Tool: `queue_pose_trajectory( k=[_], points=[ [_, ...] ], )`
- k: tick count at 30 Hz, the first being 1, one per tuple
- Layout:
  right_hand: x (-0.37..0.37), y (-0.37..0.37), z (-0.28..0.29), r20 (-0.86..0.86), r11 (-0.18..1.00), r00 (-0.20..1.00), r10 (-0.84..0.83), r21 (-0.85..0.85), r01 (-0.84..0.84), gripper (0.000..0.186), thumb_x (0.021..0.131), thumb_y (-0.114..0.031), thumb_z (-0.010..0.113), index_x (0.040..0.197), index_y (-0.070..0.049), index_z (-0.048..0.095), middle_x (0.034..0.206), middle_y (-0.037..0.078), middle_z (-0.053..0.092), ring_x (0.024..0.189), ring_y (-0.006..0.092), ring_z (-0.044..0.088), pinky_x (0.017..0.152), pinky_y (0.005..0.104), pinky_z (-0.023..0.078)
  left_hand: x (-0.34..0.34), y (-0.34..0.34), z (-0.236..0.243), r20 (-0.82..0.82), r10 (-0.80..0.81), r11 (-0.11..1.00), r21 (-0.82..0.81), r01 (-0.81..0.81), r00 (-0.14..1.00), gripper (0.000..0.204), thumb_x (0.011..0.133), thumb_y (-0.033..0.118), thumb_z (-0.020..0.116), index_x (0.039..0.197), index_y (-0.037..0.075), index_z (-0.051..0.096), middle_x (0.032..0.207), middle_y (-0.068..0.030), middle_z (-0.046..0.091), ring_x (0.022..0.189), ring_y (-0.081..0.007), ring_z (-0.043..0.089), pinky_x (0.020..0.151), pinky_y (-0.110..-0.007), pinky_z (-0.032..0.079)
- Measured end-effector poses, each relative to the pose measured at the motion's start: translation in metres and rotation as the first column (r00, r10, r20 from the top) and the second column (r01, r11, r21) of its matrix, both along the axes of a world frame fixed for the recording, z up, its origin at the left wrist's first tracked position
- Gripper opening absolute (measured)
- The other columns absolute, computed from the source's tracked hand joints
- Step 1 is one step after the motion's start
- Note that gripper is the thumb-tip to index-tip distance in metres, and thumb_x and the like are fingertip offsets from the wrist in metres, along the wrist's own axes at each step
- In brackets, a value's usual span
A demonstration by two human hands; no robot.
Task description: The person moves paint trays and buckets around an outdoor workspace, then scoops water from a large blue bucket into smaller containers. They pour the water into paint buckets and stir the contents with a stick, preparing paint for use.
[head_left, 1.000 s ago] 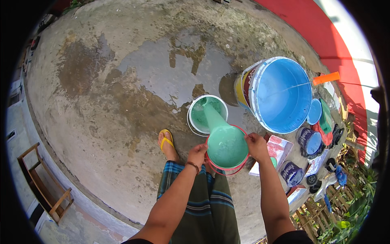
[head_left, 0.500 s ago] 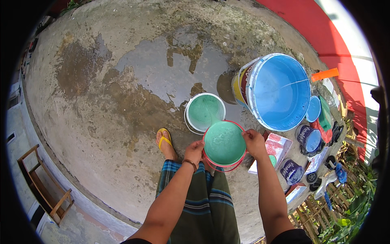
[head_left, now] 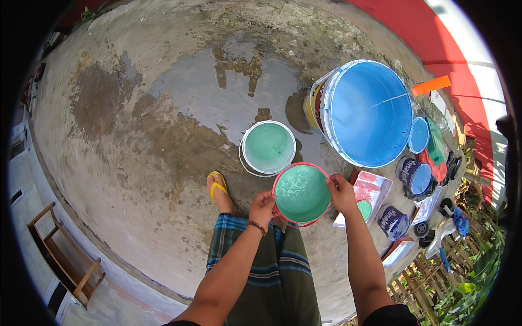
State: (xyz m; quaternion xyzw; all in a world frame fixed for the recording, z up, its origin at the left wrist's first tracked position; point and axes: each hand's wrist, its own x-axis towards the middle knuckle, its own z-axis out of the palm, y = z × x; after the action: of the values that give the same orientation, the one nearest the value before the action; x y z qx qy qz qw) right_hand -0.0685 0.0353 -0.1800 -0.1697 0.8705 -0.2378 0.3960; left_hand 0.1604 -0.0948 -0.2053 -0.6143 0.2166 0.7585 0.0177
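Observation:
Both my hands hold a red-rimmed bucket [head_left: 302, 193] of green paint by its rim. My left hand [head_left: 262, 208] pinches its left side and my right hand [head_left: 341, 193] its right side. No paint runs over the rim. Just beyond it, a white bucket [head_left: 250, 166] stands on the ground with frothy green paint [head_left: 267, 143] inside and its wire handle hanging down its side. The two buckets sit close together, and I cannot tell whether they touch.
At the right stands a large bucket [head_left: 326, 120] of blue paint, an orange-handled stick [head_left: 431, 86] at its rim. Beside it are a blue lid [head_left: 418, 135], a green tray [head_left: 435, 142], purple paint cans [head_left: 393, 221] and a paint-stained board [head_left: 374, 187]. A puddle [head_left: 190, 81] covers the concrete ahead.
The stream of green paint from the red-rimmed bucket into the white bucket has stopped. My hands have drawn the red-rimmed bucket slightly back, and it is tilted less.

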Motion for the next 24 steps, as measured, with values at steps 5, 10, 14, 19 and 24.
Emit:
queue_pose_trajectory(
  k=[5,10,14,19,24],
  points=[
    [-0.009,0.025,-0.013,0.020,0.998,1.000,-0.008,-0.058,0.009,0.025,0.094,-0.022,0.060,0.103,0.001,0.063,0.082,0.010,0.065,0.075,0.0154,0.060,0.069,0.0301,0.049,-0.011,0.013,0.001,0.006,-0.059,0.998,0.005,0.059,0.998,0.017,0.093,0.017,0.056,0.109,0.009,0.055,0.096,-0.0028,0.063,0.083,-0.0150,0.063,0.073,-0.033,0.053],
    [-0.017,0.045,-0.035,0.037,0.992,0.995,-0.087,-0.088,0.090,0.025,0.092,-0.025,0.061,0.103,-0.002,0.064,0.086,0.013,0.065,0.078,0.0221,0.061,0.072,0.0341,0.049,-0.033,0.023,-0.011,0.038,-0.119,0.993,0.029,0.118,0.992,0.018,0.089,0.016,0.053,0.106,0.011,0.052,0.100,-0.0037,0.060,0.094,-0.0176,0.060,0.081,-0.038,0.051],
    [-0.024,0.059,-0.063,0.061,0.980,0.980,-0.189,-0.058,0.193,0.028,0.090,-0.028,0.063,0.103,-0.003,0.065,0.087,0.014,0.065,0.079,0.0257,0.062,0.073,0.0362,0.049,-0.052,0.032,-0.038,0.089,-0.201,0.979,0.053,0.197,0.975,0.025,0.086,0.014,0.053,0.110,0.011,0.049,0.107,-0.0059,0.057,0.098,-0.0194,0.057,0.084,-0.040,0.049],
    [-0.034,0.071,-0.097,0.064,0.976,0.976,-0.209,0.067,0.205,0.033,0.088,-0.032,0.063,0.107,-0.005,0.065,0.091,0.013,0.066,0.084,0.0253,0.063,0.079,0.0356,0.049,-0.071,0.041,-0.075,0.114,-0.311,0.950,0.048,0.308,0.943,0.035,0.082,0.011,0.055,0.116,0.009,0.046,0.109,-0.0069,0.056,0.103,-0.0208,0.056,0.089,-0.043,0.048],
    [-0.034,0.086,-0.121,0.052,0.948,0.953,-0.297,0.138,0.288,0.035,0.085,-0.032,0.063,0.108,-0.006,0.064,0.098,0.017,0.067,0.092,0.0308,0.065,0.084,0.0392,0.049,-0.080,0.050,-0.095,0.066,-0.479,0.878,0.043,0.477,0.875,0.036,0.082,0.011,0.057,0.116,0.006,0.046,0.108,-0.0073,0.056,0.103,-0.0198,0.056,0.090,-0.044,0.048]
  ],
)
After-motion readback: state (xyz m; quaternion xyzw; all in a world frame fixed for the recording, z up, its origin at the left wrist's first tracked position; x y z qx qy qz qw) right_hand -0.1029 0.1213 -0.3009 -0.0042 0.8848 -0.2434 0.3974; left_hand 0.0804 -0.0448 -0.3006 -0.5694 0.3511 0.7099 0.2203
